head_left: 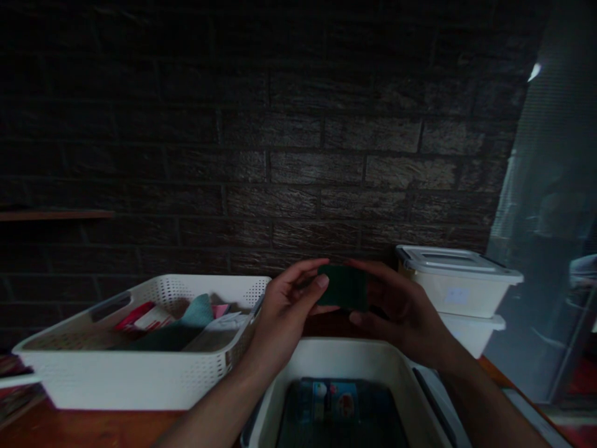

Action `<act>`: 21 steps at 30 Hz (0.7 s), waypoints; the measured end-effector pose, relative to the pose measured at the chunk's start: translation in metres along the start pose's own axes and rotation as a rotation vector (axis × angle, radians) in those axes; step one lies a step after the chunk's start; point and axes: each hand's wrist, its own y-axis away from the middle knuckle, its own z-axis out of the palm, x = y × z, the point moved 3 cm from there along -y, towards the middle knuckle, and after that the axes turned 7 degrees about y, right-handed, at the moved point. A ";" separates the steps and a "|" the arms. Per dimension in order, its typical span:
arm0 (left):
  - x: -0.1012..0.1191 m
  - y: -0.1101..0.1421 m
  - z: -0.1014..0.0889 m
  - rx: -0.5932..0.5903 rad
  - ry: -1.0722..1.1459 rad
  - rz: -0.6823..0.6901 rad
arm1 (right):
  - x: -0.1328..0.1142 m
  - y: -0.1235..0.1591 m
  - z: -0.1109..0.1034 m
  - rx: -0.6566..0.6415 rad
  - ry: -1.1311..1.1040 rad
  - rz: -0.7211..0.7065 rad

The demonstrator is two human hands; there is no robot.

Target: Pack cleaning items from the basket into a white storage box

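A dark green block (346,287) held between hands (290,297).

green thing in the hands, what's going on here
A person's left hand holds a small dark green item, with the right hand curved around its other side; it's too dark to confirm that one's grip. The item is up near the far rim of an open white bin. A white basket of mixed things sits left, stacked lidded boxes right.

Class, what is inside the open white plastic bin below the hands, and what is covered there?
Inside the open white rectangular plastic bin is a dark item with a colourful printed label. Whatever lies beneath the item is covered and cannot be seen.
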 end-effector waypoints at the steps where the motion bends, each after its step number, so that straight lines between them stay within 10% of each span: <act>1: 0.000 0.000 0.001 -0.022 0.002 0.022 | 0.001 -0.001 -0.002 0.028 0.030 -0.025; 21: 0.000 0.003 0.007 -0.139 -0.237 0.345 | -0.012 -0.002 -0.018 0.221 0.702 -0.303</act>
